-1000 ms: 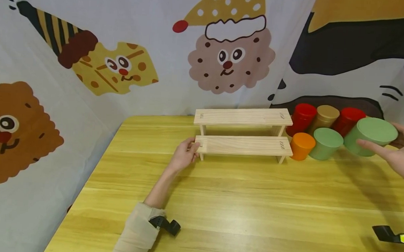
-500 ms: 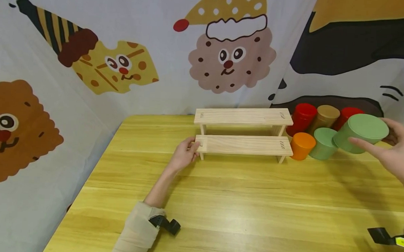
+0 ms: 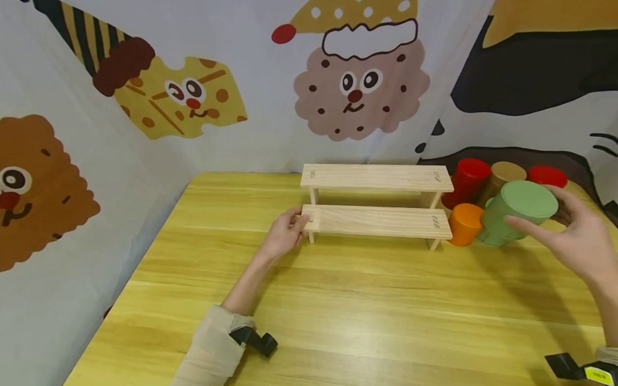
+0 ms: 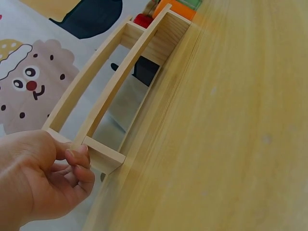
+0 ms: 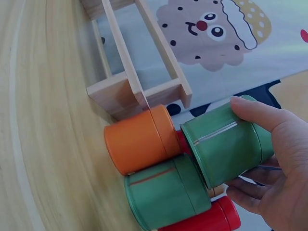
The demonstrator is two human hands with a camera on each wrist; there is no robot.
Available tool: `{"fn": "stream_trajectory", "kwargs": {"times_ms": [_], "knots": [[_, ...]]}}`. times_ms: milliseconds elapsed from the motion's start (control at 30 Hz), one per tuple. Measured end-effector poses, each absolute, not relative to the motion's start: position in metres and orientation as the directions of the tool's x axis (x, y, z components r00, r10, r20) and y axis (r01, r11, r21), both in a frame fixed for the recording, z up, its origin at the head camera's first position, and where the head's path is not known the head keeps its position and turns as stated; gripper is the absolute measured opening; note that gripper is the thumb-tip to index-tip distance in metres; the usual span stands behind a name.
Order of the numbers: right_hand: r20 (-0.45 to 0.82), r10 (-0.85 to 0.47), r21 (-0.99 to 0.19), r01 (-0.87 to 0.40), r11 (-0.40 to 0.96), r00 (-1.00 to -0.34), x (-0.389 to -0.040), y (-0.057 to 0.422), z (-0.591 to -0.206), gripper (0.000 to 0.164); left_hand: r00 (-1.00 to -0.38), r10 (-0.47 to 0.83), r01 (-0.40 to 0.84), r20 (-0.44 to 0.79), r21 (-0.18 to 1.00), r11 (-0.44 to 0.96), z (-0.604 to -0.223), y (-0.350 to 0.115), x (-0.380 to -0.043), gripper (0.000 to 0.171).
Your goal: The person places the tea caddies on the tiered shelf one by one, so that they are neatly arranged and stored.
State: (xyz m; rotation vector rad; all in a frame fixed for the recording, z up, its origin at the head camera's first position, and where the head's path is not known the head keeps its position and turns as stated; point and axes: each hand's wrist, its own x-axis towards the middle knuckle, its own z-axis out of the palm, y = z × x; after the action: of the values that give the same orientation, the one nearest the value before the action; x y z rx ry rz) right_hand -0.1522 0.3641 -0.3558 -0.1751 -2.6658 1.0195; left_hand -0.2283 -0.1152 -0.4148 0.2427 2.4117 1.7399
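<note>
A two-step wooden rack stands near the back of the table. My left hand pinches the left end of its lower step between thumb and fingers, as the left wrist view also shows. My right hand grips a large green canister from its right side, thumb at the front. The canister is raised and tilted, overlapping a second green canister that stands on the table. An orange canister sits between that one and the rack's right end.
Behind the green canisters stand a red canister, a brown-gold canister and another red canister. A cartoon-printed cloth hangs along the back of the wooden table.
My right hand has carried the large green canister leftward, over the standing green one. The left hand stays on the rack, and the head view has shifted slightly.
</note>
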Motion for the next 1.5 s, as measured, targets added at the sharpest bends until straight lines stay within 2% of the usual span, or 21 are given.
{"fn": "stream_trajectory", "kwargs": {"times_ms": [533,1100,1500], "knots": [[0.202,0.106,-0.669,-0.058,0.741,-0.973,-0.162,0.335,-0.354,0.091,-0.975,0.22,0.03,-0.042,0.95,0.311,-0.414,-0.115,-0.228,0.053],[0.263,-0.008,-0.679,-0.191,0.709,-0.965,-0.175,0.296,-0.355,0.079,-0.975,0.213,0.005,-0.063,0.953,0.302,-0.413,-0.115,-0.228,0.055],[0.245,-0.09,-0.708,-0.242,0.664,-0.965,-0.184,0.266,-0.353,0.085,-0.975,0.216,0.02,-0.048,0.953,0.301,-0.415,-0.115,-0.229,0.051]]}}
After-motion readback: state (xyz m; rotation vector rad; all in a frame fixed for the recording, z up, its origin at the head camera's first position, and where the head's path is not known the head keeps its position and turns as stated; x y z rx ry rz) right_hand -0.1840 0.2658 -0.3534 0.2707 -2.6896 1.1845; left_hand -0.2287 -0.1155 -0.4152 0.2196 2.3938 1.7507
